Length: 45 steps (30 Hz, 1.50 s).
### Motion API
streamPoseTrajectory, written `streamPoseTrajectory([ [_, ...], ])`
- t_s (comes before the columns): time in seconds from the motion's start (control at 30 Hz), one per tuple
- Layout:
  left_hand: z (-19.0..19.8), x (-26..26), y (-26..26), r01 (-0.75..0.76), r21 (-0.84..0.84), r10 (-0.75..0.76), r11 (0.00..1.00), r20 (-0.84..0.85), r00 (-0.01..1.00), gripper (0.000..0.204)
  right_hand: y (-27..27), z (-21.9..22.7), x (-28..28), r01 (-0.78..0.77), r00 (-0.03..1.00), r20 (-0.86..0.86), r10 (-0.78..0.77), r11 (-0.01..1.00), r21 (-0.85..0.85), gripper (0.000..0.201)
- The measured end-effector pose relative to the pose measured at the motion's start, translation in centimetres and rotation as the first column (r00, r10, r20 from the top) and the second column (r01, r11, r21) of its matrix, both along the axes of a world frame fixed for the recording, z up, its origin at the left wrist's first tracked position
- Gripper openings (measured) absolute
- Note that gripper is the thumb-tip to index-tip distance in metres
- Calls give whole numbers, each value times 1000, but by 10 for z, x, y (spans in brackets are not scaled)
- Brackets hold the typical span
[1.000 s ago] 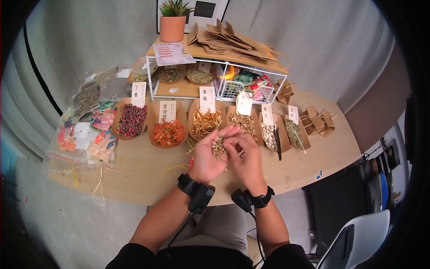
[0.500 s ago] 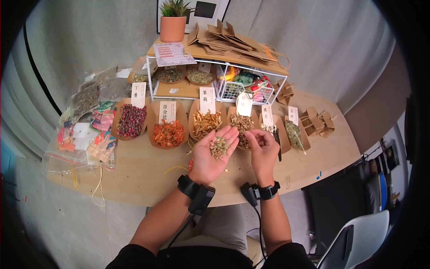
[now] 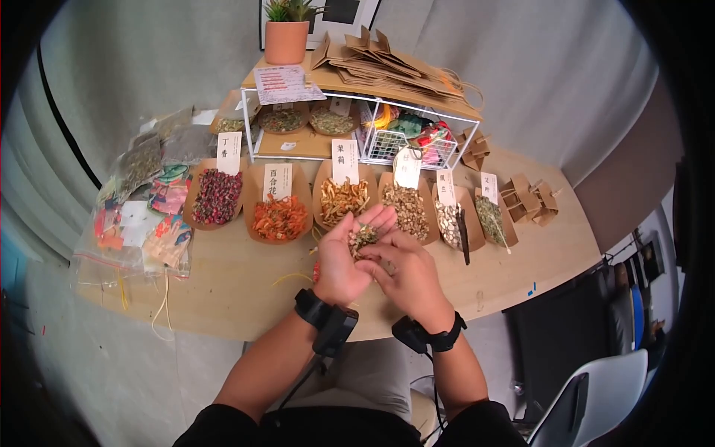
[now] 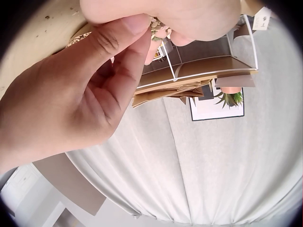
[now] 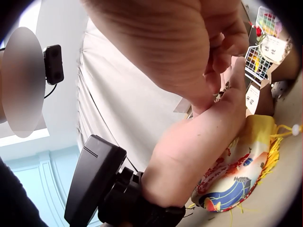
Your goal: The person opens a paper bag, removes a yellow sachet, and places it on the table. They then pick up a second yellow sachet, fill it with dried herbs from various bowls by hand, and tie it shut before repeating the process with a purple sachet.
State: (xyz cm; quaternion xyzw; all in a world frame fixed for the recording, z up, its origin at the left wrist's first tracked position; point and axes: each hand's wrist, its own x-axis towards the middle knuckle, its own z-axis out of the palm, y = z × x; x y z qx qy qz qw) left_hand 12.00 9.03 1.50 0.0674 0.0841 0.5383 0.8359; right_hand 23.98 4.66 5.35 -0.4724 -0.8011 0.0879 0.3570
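My left hand [image 3: 339,261] lies palm up above the table, lightly cupped, with a small heap of mixed dried herbs [image 3: 363,237] in the palm. Over it bends my right hand [image 3: 410,276], its fingertips in the heap. The left wrist view shows the right thumb and forefinger pinching at the herb bits [image 4: 158,30]. Just beyond the hands is a paper tray of brown chopped herbs [image 3: 406,212]. Below the left hand, an embroidered sachet [image 5: 232,175] with yellow fringe rests on the table; in the head view the left hand mostly hides it.
Labelled trays form a row: dark red buds [image 3: 216,197], orange petals [image 3: 281,220], yellowish slices [image 3: 344,201], pale pieces and green leaves [image 3: 490,220]. Black tweezers [image 3: 463,237] lean on one tray. Behind stands a shelf [image 3: 298,153] with paper bags [image 3: 387,63]. Plastic bags [image 3: 134,223] lie left.
The right hand moved away to the right, leaving the heap in the left palm uncovered, then came back over it. The left hand stayed nearly in place, palm up.
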Motion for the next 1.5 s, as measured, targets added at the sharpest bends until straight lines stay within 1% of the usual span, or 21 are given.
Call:
streamPoseTrajectory([
  [0.13,-2,0,1,-2,26,2,1000,2,1000,51,-1,-1,-4,51,999,18,-51,998,-28,17],
  [0.23,-5,1,0,-7,49,7,999,3,1000,51,0,-5,-6,69,996,52,-70,997,27,14],
  [0.27,-5,0,0,-12,56,11,998,4,1000,50,-1,-5,-6,65,997,47,-65,998,16,13],
  [0.33,-2,1,-1,-10,22,10,1000,17,1000,50,-1,-5,-6,58,998,36,-58,998,-2,11],
  [0.47,-6,-1,1,43,-24,-41,999,87,995,50,-3,-2,-6,59,978,-189,-86,988,-145,9],
  [0.57,-3,-2,-1,45,-24,-43,999,57,997,51,-3,-1,-4,43,938,-326,-120,971,-234,10],
  [0.63,-3,-2,-1,52,-32,-50,998,62,997,51,-3,-5,-4,28,898,-410,-160,951,-309,10],
  [0.67,-2,-2,-1,55,-36,-53,998,64,997,52,-4,-6,-4,40,900,-401,-171,948,-314,11],
  [0.73,-4,0,0,40,-40,-37,998,72,997,51,-4,-10,-4,66,902,-386,-193,945,-319,13],
  [0.83,-3,0,0,30,-48,-25,998,87,996,51,-4,-19,-4,31,900,-416,-131,971,-237,14],
  [0.93,-2,0,0,17,-64,-11,998,98,995,52,-4,-15,0,87,895,-420,-148,983,-161,12],
  [0.97,-2,0,1,12,-71,-5,997,100,995,52,-1,-14,5,147,873,-446,-200,978,-151,13],
  [1.03,-7,0,3,35,-44,-27,998,168,985,52,12,-12,20,263,817,-495,-297,955,-139,14],
  [1.07,-9,0,4,45,-31,-38,998,201,979,52,21,-12,30,300,828,-451,-333,943,-146,15],
  [1.13,-7,0,2,32,-40,-24,999,192,981,53,40,-12,51,379,839,-362,-406,914,-147,17],
  [1.23,-5,2,2,34,-42,-25,999,192,981,53,56,-22,69,507,849,-97,-519,852,-129,18],
  [1.27,-5,1,2,33,-45,-24,998,194,981,53,54,-22,69,509,849,-75,-522,848,-148,18],
  [1.37,-7,0,3,47,-8,-45,999,184,982,55,41,-20,56,423,900,-142,-412,904,55,17],
  [1.4,-7,-1,2,46,-5,-44,999,161,986,56,32,-12,47,330,933,-154,-325,944,7,18],
  [1.47,-4,-1,0,50,0,-50,999,114,992,57,11,10,21,136,970,-192,-151,987,-85,19],
  [1.5,-5,0,-1,61,13,-62,998,111,992,58,7,10,14,67,986,-146,-78,995,-73,20],
])
